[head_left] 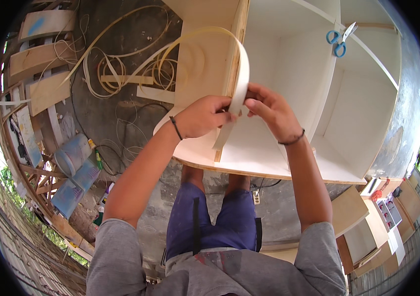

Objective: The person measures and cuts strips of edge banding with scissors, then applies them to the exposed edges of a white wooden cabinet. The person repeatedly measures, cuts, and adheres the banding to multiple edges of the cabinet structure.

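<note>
A long, flexible edge-banding strip (243, 74), white on one face and yellowish on the other, arches over the side panel of a white wooden cabinet (289, 64). My left hand (202, 117) pinches the strip near its lower end, thumb and fingers closed. My right hand (273, 112) is closed on the same strip from the right, its fingers curled at the strip's edge; part of the grip is hidden. Below both hands, the strip's end hangs in front of the panel edge. Blue-handled scissors (339, 41) lie on a cabinet edge at the upper right.
Coiled banding (113, 74) lies on the dark floor at the left. Curved wooden panels (47, 59) and blue-stained containers (74, 155) stand farther left. Loose boards (350, 209) and a small tray (388, 213) are at the lower right. A cable runs along the floor.
</note>
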